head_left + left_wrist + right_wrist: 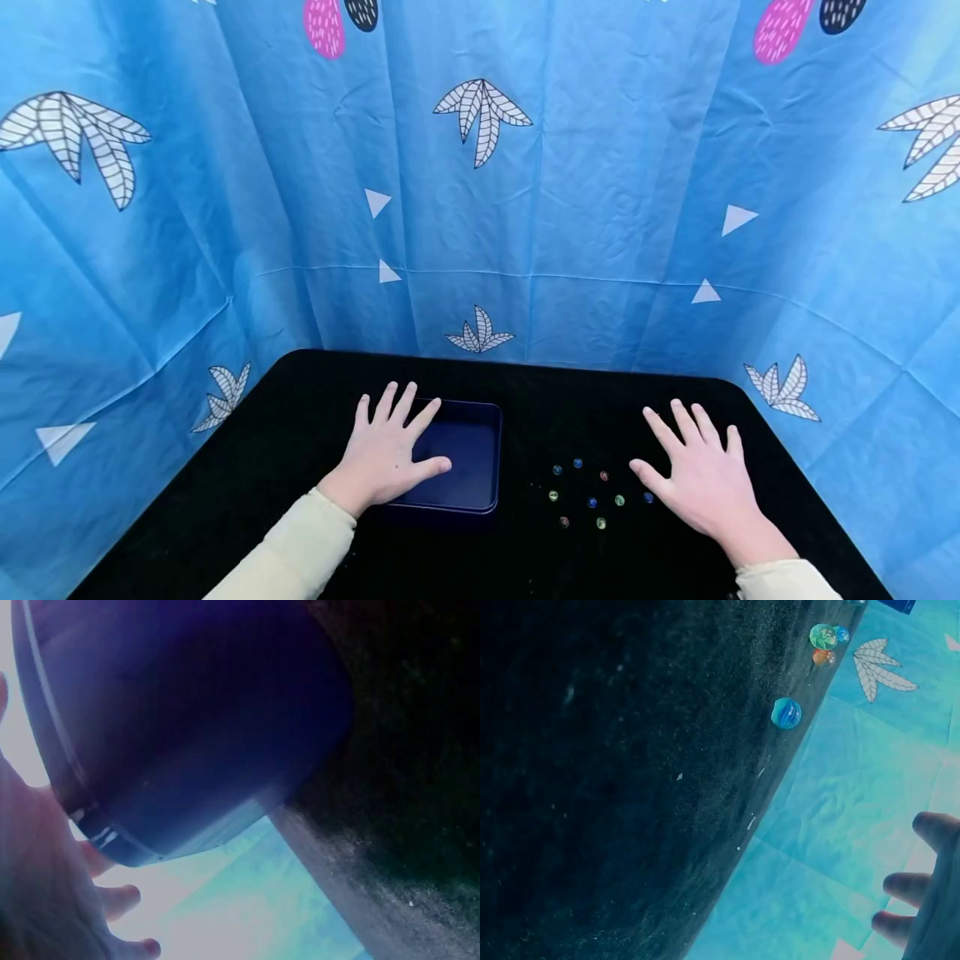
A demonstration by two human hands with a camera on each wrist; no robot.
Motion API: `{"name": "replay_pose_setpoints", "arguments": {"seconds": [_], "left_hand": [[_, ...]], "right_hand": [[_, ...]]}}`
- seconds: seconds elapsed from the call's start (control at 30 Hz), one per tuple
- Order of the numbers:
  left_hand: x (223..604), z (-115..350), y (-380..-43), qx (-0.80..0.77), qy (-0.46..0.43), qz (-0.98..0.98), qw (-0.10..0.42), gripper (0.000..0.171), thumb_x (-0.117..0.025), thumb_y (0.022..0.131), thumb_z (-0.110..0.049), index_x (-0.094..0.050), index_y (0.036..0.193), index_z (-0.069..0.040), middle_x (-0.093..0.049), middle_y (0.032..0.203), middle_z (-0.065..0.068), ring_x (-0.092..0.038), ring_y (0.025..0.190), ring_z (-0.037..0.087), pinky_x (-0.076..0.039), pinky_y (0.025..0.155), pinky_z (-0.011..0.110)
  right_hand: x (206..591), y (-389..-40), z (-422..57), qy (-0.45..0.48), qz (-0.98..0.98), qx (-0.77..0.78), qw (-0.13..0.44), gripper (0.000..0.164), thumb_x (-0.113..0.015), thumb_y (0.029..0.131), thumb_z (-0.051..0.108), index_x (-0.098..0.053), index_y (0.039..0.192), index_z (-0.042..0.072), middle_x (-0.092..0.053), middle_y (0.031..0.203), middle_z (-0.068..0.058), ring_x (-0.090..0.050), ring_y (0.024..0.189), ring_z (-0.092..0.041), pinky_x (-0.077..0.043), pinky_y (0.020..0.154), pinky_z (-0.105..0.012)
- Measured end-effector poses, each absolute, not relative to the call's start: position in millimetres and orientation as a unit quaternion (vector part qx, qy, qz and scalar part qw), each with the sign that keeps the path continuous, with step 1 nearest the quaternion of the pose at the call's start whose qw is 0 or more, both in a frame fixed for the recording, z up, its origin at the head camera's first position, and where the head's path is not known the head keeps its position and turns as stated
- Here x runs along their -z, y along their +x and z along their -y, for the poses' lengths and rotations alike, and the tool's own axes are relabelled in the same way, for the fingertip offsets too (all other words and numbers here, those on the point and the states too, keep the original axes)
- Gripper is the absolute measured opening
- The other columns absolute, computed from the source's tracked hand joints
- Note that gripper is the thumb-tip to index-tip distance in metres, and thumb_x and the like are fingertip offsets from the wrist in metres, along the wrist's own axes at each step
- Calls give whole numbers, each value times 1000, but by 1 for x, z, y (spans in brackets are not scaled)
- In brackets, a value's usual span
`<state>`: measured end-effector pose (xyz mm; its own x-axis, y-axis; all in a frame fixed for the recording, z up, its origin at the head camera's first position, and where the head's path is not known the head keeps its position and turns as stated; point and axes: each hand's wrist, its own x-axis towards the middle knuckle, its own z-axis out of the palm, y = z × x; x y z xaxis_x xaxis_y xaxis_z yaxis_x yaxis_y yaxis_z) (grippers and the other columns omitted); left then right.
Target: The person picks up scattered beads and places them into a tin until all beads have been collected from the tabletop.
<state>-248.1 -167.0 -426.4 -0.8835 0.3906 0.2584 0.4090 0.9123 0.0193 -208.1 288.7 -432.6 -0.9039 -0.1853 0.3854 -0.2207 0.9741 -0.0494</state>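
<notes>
My left hand, fingers spread and palm down, overlaps the left side of a dark blue rectangular tray. In the left wrist view the tray's outer wall fills much of the picture, with the hand alongside its rim. On the right my right hand is spread out, holding nothing. Several small glass marbles lie scattered between the tray and that hand. Nearest to its thumb is a blue marble. The right wrist view shows a blue marble with a green marble farther off.
Under everything is a table covered in black cloth with rounded far corners. A blue curtain printed with leaves and triangles hangs behind it and along both sides. Small pale specks dot the cloth.
</notes>
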Motion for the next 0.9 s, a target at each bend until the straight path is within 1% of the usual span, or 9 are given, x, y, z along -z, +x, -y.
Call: {"name": "replay_pose_setpoints", "arguments": {"seconds": [0.13,0.27,0.33,0.43,0.53,0.63,0.73,0.87,0.9], "left_hand": [[426,172,-249,64,-196,973,105,88,-56,89,-74,-36,159,-24,-24,163,18,-19,149,44,-20,111,71],[423,175,-252,112,-177,975,74,87,-57,91,-69,-34,159,-19,-26,163,20,-30,145,44,-37,103,67],[420,177,-253,140,-163,975,63,85,-58,93,-65,-34,159,-17,-28,162,19,-34,142,44,-42,99,66],[416,182,-256,176,-140,973,57,80,-60,96,-56,-36,158,-12,-32,160,20,-39,139,44,-42,98,67],[413,190,-260,205,-118,970,49,73,-62,98,-46,-39,155,-6,-39,155,21,-44,136,44,-41,100,65],[414,198,-265,238,-97,966,32,64,-62,99,-36,-43,151,-4,-50,146,21,-55,125,39,-45,97,60],[417,204,-270,305,-82,949,0,55,-62,98,-20,-45,147,-2,-59,133,20,-67,97,33,-54,82,49],[426,211,-277,388,-62,919,-44,50,-59,97,-7,-46,145,1,-62,119,18,-64,71,26,-55,63,37],[428,213,-278,399,-59,914,-50,50,-59,97,-6,-46,144,2,-62,114,16,-64,71,26,-55,61,36]], "right_hand": [[433,-208,-290,106,974,-47,196,81,-52,92,72,-46,153,19,-38,153,-25,-30,140,-49,-18,103,-77],[434,-209,-292,106,975,-50,189,76,-56,93,67,-49,151,18,-43,150,-26,-34,137,-49,-19,103,-76],[433,-209,-292,107,975,-54,185,74,-57,93,66,-50,149,18,-45,148,-25,-38,135,-49,-21,103,-74],[431,-209,-291,109,976,-69,177,71,-58,94,64,-54,147,16,-50,144,-23,-42,132,-47,-26,103,-71],[430,-210,-292,111,975,-92,167,62,-64,94,55,-60,141,14,-57,137,-19,-51,125,-44,-37,98,-66],[430,-211,-292,103,978,-116,141,53,-68,93,47,-65,134,15,-62,128,-14,-60,112,-39,-50,83,-59],[431,-211,-291,89,981,-138,101,47,-69,93,45,-66,131,19,-65,118,-8,-65,97,-29,-52,67,-51],[433,-213,-291,90,982,-157,61,41,-70,92,41,-67,127,19,-65,105,0,-61,83,-16,-49,60,-43],[434,-213,-291,92,981,-162,54,39,-71,92,39,-68,126,19,-64,101,2,-59,80,-14,-48,60,-42]]}}
